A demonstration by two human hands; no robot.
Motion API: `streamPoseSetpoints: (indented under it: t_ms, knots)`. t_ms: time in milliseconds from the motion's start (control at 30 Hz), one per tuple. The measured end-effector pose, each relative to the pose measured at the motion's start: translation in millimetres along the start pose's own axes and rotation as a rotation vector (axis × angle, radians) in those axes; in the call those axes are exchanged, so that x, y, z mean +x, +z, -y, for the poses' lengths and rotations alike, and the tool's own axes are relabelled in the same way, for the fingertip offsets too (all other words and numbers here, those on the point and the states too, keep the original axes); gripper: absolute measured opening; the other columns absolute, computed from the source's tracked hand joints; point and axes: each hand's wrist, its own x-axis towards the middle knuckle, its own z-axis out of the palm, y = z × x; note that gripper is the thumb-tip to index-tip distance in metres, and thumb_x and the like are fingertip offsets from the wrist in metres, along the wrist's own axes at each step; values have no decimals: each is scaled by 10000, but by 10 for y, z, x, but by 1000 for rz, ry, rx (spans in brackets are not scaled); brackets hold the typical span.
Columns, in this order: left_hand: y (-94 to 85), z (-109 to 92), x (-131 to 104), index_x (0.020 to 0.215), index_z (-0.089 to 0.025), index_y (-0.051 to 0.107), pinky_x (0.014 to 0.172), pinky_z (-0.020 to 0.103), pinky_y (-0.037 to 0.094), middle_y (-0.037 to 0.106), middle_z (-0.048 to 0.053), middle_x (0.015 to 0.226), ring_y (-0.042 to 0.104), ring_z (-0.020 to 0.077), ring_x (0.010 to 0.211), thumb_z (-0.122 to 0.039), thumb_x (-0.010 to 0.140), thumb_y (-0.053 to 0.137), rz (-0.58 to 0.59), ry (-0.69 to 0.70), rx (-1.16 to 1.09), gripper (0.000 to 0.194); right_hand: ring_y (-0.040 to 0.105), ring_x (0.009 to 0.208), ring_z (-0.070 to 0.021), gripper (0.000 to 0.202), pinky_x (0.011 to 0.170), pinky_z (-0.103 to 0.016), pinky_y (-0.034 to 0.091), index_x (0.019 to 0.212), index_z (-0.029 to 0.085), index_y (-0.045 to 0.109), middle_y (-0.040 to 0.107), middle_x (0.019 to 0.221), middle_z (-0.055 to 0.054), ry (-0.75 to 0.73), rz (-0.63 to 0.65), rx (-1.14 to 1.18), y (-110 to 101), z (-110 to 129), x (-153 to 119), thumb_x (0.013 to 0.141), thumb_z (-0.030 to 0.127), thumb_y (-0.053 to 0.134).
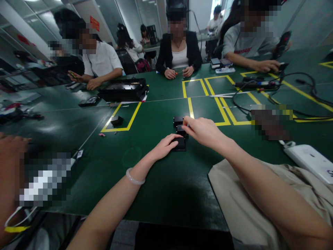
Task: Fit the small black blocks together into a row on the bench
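Note:
Several small black box-like pieces sit in a row on the green table, straight ahead of me. My left hand [166,146] has its fingers and thumb around the nearest one, a flat black box [180,145]. Just beyond it is a middle black block [181,130], and behind that a far black block [178,120]. My right hand [199,129] reaches in from the right with its fingers curled and pinched at the right ends of these two blocks. Whatever lies between those fingertips is hidden.
Yellow tape outlines [192,107] mark the green table [156,191]. A small black piece [117,120] and a long black case [125,89] stand to the left. Beige cloth [234,198], a white power bank [309,160] and black cables [304,117] are at right. Co-workers sit opposite.

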Motion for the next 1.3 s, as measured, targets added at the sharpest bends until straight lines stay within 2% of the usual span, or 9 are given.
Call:
streamPoseSetpoints:
  t_ms: [133, 333, 567, 733, 833, 967, 1133, 1200, 1300]
  knots:
    - [-1, 3, -1, 1270, -209, 533, 1044, 385, 363, 575, 74, 1250, 526, 240, 1170, -361, 965, 409, 0, -4, 1, 362, 619, 676, -195, 265, 522, -269, 236, 1162, 203, 464, 691, 845, -51, -12, -18, 26, -1, -2, -3, 938, 293, 356]
    - [-5, 0, -4, 1270, -209, 532, 1047, 382, 365, 575, 70, 1258, 521, 237, 1177, -366, 965, 405, 7, 8, -15, 365, 632, 728, -204, 264, 529, -267, 237, 1072, 218, 503, 693, 842, -44, -7, 13, 33, -6, 8, 3, 960, 402, 350]
    - [-4, -12, 0, 1250, -206, 546, 1037, 385, 372, 583, 73, 1245, 528, 242, 1166, -360, 960, 415, 3, -2, -14, 354, 628, 730, -203, 277, 534, -269, 233, 1192, 210, 435, 701, 931, -62, -12, -3, 67, 4, -33, 4, 947, 311, 355]
    - [-1, -2, 2, 1245, -205, 550, 1033, 384, 373, 587, 74, 1230, 528, 242, 1160, -360, 957, 415, -3, 8, -13, 353, 631, 739, -212, 271, 528, -267, 225, 1055, 220, 505, 693, 855, -46, 15, 4, 52, 6, -30, 19, 954, 425, 358]
    - [-3, -8, -1, 1252, -204, 543, 1036, 389, 369, 587, 76, 1231, 528, 240, 1158, -351, 959, 413, -1, -4, -6, 353, 628, 708, -206, 250, 527, -273, 217, 1090, 216, 503, 691, 834, -52, 20, 8, 5, 5, -29, 21, 961, 342, 330]
    - [-5, -24, -2, 1244, -204, 547, 1035, 390, 369, 585, 74, 1228, 530, 240, 1154, -348, 958, 415, -2, -10, -5, 347, 624, 720, -195, 278, 540, -270, 243, 1186, 209, 437, 695, 889, -46, 7, -17, 79, 9, -34, 12, 928, 289, 372]
    - [-10, -20, -2, 1256, -211, 540, 1038, 383, 372, 577, 73, 1246, 522, 241, 1171, -366, 963, 407, 4, 5, -1, 357, 619, 725, -199, 274, 533, -267, 233, 1039, 224, 518, 685, 831, -41, 19, -4, 66, 13, -39, 26, 952, 431, 360]
    - [-10, -12, -3, 1262, -215, 537, 1038, 380, 373, 577, 71, 1250, 520, 239, 1176, -363, 964, 405, 5, 2, 1, 358, 616, 711, -195, 266, 528, -268, 223, 1018, 224, 530, 683, 817, -45, 27, 11, 33, 14, -46, 31, 960, 406, 346]
    - [-7, -2, -4, 1256, -213, 542, 1033, 380, 377, 585, 69, 1239, 526, 239, 1168, -358, 962, 407, -1, -1, -1, 354, 609, 693, -188, 239, 534, -267, 232, 1117, 218, 487, 686, 833, -42, 13, 2, 53, 15, -54, 25, 948, 320, 353]
